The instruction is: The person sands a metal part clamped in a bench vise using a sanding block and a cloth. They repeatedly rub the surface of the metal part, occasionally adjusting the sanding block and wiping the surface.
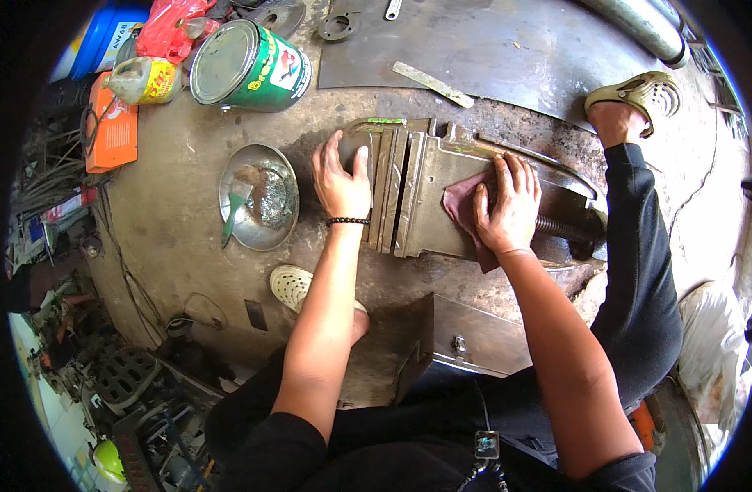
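A large metal bench vise [446,176] lies on the floor in front of me, its long screw [560,228] bare on the right. My left hand [341,182] rests on the vise's left end, fingers and thumb stretched apart, a dark bead bracelet at the wrist. On the flat top of the vise, my right hand [508,205] holds a dull reddish cloth [462,201] and presses it down, its fingers close together over it. Left of the vise sits a round metal bowl [287,234] with greyish wet matter and a green-handled brush [233,215] in it.
A green paint can [257,70], a plastic jug [142,80] and an orange box-shaped machine [113,131] stand at the far left. A metal sheet [491,45] with a flat bar [432,84] by its edge lies beyond. A metal box [478,332] is close to me.
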### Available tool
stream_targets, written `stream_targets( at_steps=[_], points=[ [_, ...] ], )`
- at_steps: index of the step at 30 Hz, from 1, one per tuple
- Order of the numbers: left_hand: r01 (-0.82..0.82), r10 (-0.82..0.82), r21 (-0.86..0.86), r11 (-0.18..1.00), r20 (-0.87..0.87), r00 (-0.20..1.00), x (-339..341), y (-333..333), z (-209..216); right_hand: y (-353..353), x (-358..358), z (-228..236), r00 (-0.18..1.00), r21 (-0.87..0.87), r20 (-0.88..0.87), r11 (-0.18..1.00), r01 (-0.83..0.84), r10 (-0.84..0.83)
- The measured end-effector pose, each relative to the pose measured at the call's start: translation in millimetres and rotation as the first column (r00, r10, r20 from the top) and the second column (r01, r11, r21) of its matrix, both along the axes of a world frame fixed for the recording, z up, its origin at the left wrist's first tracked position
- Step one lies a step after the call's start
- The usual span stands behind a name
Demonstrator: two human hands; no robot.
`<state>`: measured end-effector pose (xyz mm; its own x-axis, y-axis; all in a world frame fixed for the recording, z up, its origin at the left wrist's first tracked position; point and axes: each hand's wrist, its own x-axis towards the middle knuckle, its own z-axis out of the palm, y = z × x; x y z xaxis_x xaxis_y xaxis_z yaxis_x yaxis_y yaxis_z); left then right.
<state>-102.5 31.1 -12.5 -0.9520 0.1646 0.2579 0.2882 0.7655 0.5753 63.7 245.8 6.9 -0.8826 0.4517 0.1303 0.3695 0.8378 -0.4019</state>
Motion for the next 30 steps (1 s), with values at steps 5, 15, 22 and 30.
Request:
stream_targets(
  at_steps=[5, 15, 22, 30],
  points=[
    [0.068, -0.069, -0.039, 0.997, -0.035, 0.997, -24, 13, -4, -1, 0, 0, 1.000, -0.019, 0.008, 1.000, 0.005, -0.005],
    [-0.062, 0.103, -0.215, 0.975, 0.185, 0.977, -29, 18, 10, -1, -1, 2, 1.000, 0.006, 0.028, 1.000, -0.007, 0.007],
    [-0.067, 0.150, -0.276, 0.959, 0.290, 0.945, -50, 20, -3, 0, -1, 2, 0.999, -0.010, 0.034, 1.000, 0.006, -0.006],
    [0.063, -0.034, -0.204, 0.977, 0.142, 0.989, -6, -8, 0, 0, 0, 4, 1.000, -0.009, 0.004, 1.000, 0.007, -0.007]
  ],
)
